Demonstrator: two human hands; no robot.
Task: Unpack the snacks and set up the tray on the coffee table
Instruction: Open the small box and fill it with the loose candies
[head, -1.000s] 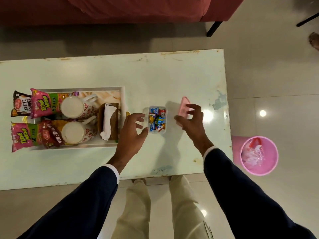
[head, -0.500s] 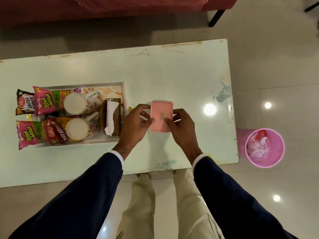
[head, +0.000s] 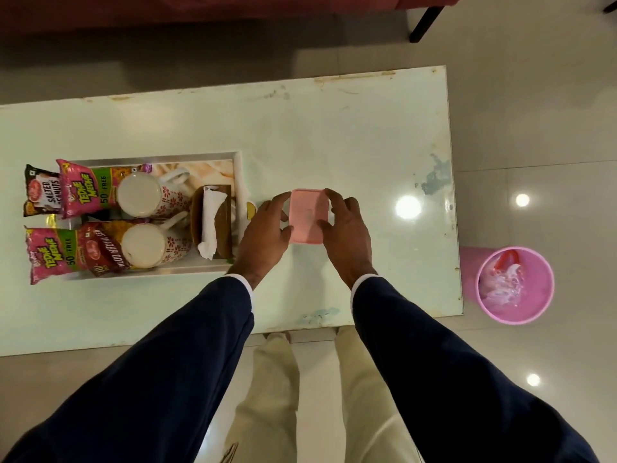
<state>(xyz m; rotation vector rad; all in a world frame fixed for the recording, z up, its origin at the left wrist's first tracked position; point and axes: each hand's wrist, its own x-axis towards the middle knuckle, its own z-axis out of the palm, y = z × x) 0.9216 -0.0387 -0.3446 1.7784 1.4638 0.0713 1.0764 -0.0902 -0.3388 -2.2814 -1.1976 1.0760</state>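
Observation:
A small candy box with a pink lid [head: 307, 216] sits on the pale coffee table [head: 334, 128], right of the tray [head: 238, 168]. My left hand [head: 263, 233] grips its left side and my right hand [head: 345, 233] grips its right side, fingers curled over the lid's edges. The candies inside are hidden by the lid. The white tray holds two pink snack packets [head: 85, 188], a red packet [head: 96, 247], a salted peanuts packet [head: 41, 190], two floral mugs [head: 147, 195] and a brown tissue holder [head: 213, 222].
A pink bin [head: 516, 285] with wrappers inside stands on the floor at the table's right end. A red sofa [head: 233, 8] runs along the far side. My legs are against the table's near edge.
My right hand carried the pink lid from the table over the open candy box and set it on top. Both hands now hold the lidded box by its sides.

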